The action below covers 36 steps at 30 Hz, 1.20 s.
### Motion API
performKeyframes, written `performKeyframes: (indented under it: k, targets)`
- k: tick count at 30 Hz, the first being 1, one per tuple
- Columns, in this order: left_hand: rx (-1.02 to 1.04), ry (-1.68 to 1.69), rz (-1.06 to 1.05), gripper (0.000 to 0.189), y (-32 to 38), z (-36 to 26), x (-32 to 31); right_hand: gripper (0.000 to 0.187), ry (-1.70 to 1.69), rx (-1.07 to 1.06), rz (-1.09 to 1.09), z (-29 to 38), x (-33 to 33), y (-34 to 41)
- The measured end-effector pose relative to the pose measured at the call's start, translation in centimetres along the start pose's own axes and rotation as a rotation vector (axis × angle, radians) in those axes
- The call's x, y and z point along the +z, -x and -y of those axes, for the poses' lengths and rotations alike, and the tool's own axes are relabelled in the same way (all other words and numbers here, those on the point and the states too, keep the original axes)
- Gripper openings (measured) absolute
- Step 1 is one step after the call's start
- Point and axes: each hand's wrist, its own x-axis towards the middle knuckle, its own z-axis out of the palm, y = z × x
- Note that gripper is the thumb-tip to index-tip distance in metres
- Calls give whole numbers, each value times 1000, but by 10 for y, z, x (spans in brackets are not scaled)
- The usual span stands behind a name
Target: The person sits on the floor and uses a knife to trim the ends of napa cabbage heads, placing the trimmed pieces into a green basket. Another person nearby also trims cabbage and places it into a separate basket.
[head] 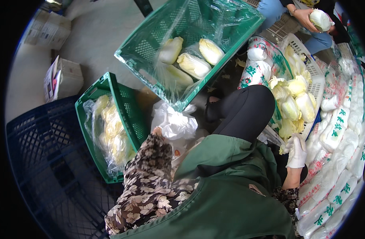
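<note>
My left hand [162, 125], in a white glove, is at a bundle of white plastic bags [182, 124] between two green crates. Glove and plastic blend together, so its grip is unclear. My right hand [296, 151], also gloved in white, has curled fingers beside the near end of a white plastic crate [317, 80]. A scrap of yellow leaf [282, 149] shows at its fingertips; whether it is held I cannot tell. Inside that crate lie several napa cabbages [290, 109] and loose yellow leaves. Several pale napa cabbages [194, 65] lie in the plastic-lined large green crate [236, 41].
Left of me, a smaller green crate [111, 80] holds wrapped cabbages [113, 131], beside a dark blue crate [51, 167]. Packed white printed bags [334, 179] are piled at right. Another person's hand [304, 19] holds a cabbage [320, 20]. Cardboard boxes [69, 76] stand at far left.
</note>
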Motion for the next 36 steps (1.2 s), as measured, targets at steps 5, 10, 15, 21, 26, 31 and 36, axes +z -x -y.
performKeyframes:
  k: [5, 10, 15, 21, 26, 31, 36]
  targets:
    - [-101, -42, -102, 57, -44, -32, 14, 20, 284, -17, -20, -15, 0, 10]
    - [-117, -69, -148, 54, -70, -51, 20, 19, 340, 70, -3, -23, 12, 14]
    - [-73, -67, -163, 50, -91, -65, 27, 19, 348, 145, 53, -16, 29, 14]
    - [9, -59, -106, 46, -82, -63, 47, 19, 384, 182, 103, -12, 44, 16]
    - [102, -40, 23, 43, -34, -40, 79, 20, 338, 246, 105, -11, 52, 16]
    - [187, -8, 177, 40, 12, -20, 97, 21, 321, 215, 136, -14, 60, 19]
    - [331, 90, 367, 37, 52, 1, 106, 19, 264, 230, 181, -24, 57, 27]
